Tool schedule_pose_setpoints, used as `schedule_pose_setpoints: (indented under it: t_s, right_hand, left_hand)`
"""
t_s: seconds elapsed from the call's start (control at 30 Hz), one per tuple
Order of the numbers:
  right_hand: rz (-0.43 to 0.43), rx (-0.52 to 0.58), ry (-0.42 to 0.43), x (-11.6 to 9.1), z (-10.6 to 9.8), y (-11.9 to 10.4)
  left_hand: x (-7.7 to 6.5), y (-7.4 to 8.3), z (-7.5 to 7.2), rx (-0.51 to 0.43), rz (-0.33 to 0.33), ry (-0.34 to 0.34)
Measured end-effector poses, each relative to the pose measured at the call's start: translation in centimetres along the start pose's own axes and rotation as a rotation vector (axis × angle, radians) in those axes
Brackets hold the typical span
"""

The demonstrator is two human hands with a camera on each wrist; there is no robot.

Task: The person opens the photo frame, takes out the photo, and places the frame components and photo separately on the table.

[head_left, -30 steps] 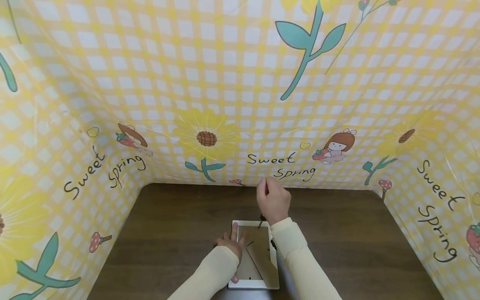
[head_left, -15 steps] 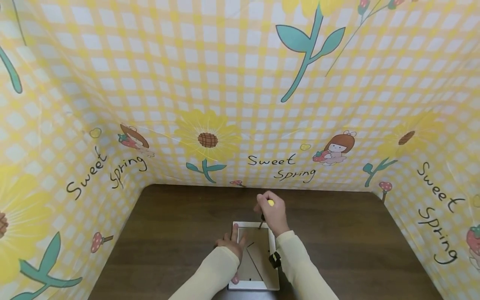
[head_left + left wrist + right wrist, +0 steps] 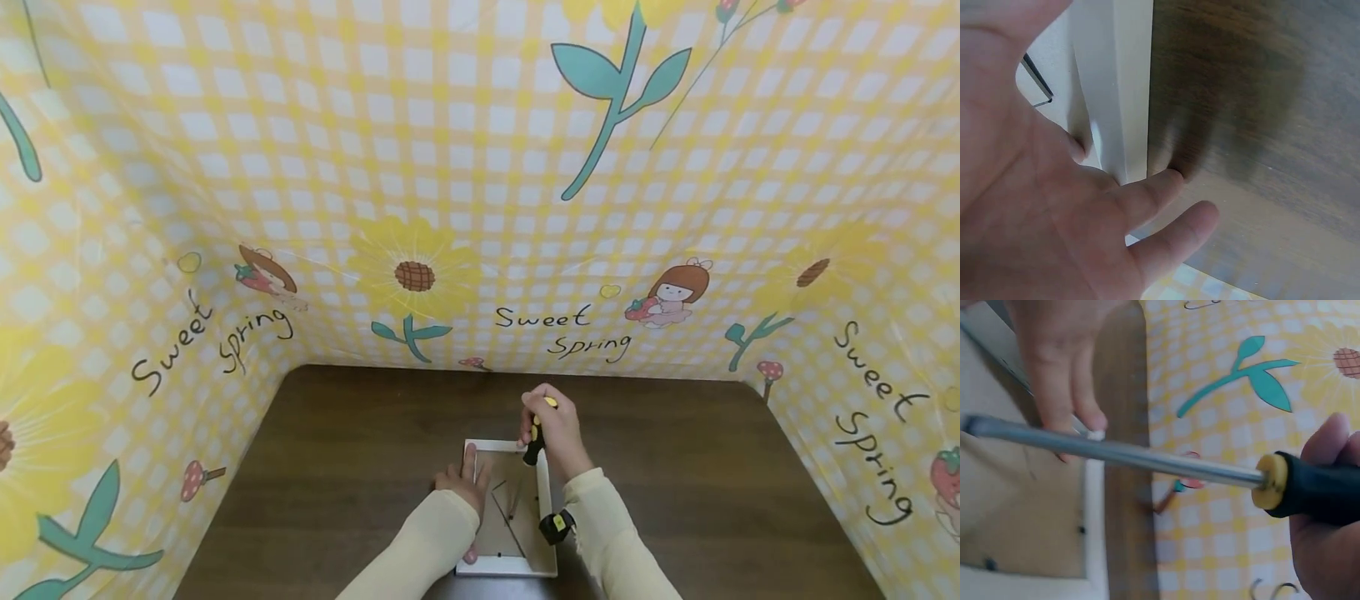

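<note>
A white picture frame (image 3: 546,483) lies back side up on the dark wooden table, its brown backing board (image 3: 487,533) showing. Across its left rim rests my left hand (image 3: 461,487), fingers spread; in the left wrist view two fingers of that hand (image 3: 1054,206) extend past the rim. My right hand (image 3: 555,421) grips a screwdriver (image 3: 534,446) by its black and yellow handle, above the frame's far right corner. The screwdriver's metal shaft (image 3: 1147,459) slants over the backing board in the right wrist view; whether its tip touches the board I cannot tell.
Small dark tabs (image 3: 1082,530) sit along the frame's inner edge. A black box with a yellow mark (image 3: 557,527) is at my right wrist. Yellow checked cloth (image 3: 480,167) with flower prints stands behind and beside the table (image 3: 360,417).
My right hand has turned and shifted slightly right, bringing the screwdriver's handle into sight. Its shaft has swung from the frame's far rim to over the backing board. My left hand stays put.
</note>
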State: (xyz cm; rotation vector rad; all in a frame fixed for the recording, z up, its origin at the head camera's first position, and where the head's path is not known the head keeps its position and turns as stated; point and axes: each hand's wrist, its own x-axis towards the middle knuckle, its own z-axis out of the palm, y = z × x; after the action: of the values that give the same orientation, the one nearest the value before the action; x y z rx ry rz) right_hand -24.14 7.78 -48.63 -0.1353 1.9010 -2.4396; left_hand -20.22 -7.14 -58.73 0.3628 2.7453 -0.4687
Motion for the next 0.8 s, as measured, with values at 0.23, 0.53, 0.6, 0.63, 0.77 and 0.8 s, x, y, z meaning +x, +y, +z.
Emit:
schedule_pose_setpoints:
  t_s: [0.23, 0.53, 0.6, 0.63, 0.77, 0.8]
  right_hand:
    - [0.184, 0.041, -0.001, 0.3, 0.9, 3.1]
    - [0.297, 0.037, 0.018, 1.3, 0.9, 5.4]
    - [0.309, 0.028, 0.024, 1.6, 1.0, 5.6]
    - [0.317, 0.021, 0.026, 1.8, 1.0, 5.7]
    - [0.337, -0.012, 0.036, 2.2, 1.2, 6.0]
    - [0.337, -0.020, 0.037, 2.3, 1.4, 6.2]
  left_hand:
    - [-2.8, -1.1, -4.0, -0.033, 0.007, -0.052]
    - [-0.3, -0.3, -0.1, -0.027, 0.007, -0.012]
    - [0.4, -0.1, 0.8, -0.030, 0.004, 0.006]
    - [0.6, -0.1, 1.0, -0.031, 0.002, -0.001]
    - [0.4, -0.2, 0.2, -0.019, 0.009, -0.053]
    - [0.2, -0.3, -0.1, -0.018, 0.007, -0.059]
